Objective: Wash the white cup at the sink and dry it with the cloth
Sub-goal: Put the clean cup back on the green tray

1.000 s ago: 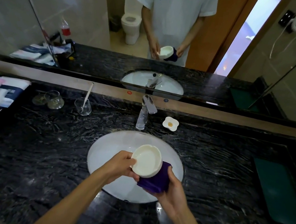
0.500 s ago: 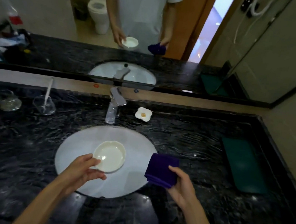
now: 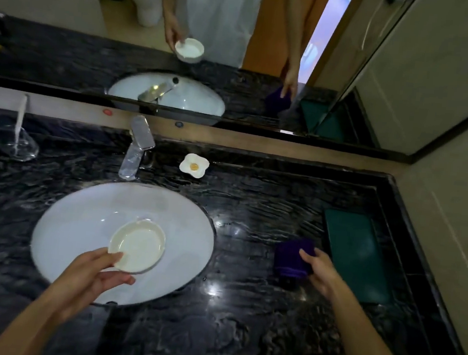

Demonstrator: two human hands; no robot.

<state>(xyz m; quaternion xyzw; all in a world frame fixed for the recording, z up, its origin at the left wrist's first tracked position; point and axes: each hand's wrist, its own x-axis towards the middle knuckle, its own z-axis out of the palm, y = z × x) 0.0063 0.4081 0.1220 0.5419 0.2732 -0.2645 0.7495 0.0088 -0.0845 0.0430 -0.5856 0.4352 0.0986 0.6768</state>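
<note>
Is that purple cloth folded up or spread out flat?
Folded. The purple cloth lies as a thick, compact block on the dark counter, the right hand holding its edge, beside the green tray.

right hand [image 3: 321, 270] hides part of the purple cloth [image 3: 290, 260].

A single head-worn view looks forward and steeply down from close above the counter's [image 3: 242, 308] near edge, facing the mirror [image 3: 72, 1] along its far edge; the sink [image 3: 78, 218] lies left of centre.
</note>
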